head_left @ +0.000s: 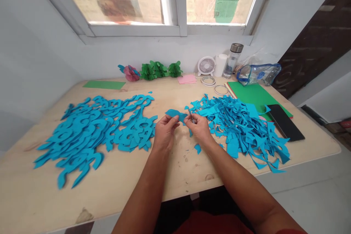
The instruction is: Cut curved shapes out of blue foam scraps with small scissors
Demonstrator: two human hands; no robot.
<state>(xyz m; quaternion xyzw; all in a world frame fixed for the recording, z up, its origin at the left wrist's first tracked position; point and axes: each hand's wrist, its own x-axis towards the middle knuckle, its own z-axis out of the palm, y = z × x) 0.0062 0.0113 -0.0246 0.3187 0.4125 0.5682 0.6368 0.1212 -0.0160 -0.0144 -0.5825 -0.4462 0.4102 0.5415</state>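
The head view shows the left hand [166, 128] pinching a blue paper piece [177, 114] above the middle of the table [189, 175]. The right hand [200, 128] grips small scissors [192, 117] and meets the paper's right end. Curved blue cutouts [82, 131] lie heaped at left; angular blue scraps [241, 124] cover the right, beside a black phone [285, 122]. Green paper ornaments [158, 69] and a white fan [206, 66] stand at the far edge.

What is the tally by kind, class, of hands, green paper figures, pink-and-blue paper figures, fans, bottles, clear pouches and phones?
Hands: 2
Green paper figures: 3
Pink-and-blue paper figure: 1
Fan: 1
Bottle: 1
Clear pouch: 1
Phone: 1
Total: 10
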